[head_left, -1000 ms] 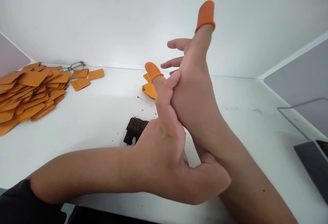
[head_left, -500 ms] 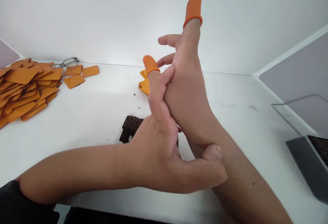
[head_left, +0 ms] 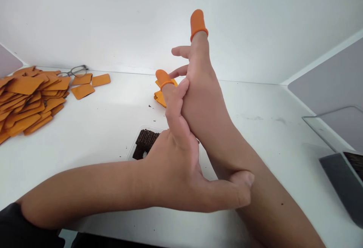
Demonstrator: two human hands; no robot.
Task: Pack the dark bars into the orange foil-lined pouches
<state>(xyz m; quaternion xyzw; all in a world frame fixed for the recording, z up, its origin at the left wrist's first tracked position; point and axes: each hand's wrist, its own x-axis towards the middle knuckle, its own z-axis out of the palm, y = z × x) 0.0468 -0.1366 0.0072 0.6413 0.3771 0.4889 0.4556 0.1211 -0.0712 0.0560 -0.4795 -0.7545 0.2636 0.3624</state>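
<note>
My left hand (head_left: 176,164) grips my right wrist, its thumb pressed on the forearm and a fingertip against the base of the right hand. An orange finger cot (head_left: 163,79) covers one of its raised fingers; its other fingers are partly hidden. Raised above the table, my right hand (head_left: 202,85) holds nothing, its fingers apart. Another orange cot (head_left: 198,24) caps its uppermost digit. Beneath the left hand, a clear container (head_left: 132,150) with dark ridged pieces (head_left: 146,138) is partly covered. Orange packets (head_left: 160,97) lie behind the hands.
A large pile of orange packets (head_left: 25,100) covers the left of the white table (head_left: 99,134), with glasses (head_left: 79,70) behind it. Several loose packets lie beside the pile. At the right edge are a dark box (head_left: 337,183) and a thin wire frame (head_left: 320,134). Dark crumbs dot the table.
My right hand has tilted down and to the left, bringing its capped digit lower. My left thumb has slid slightly down along the right forearm, and its capped finger is a little lower.
</note>
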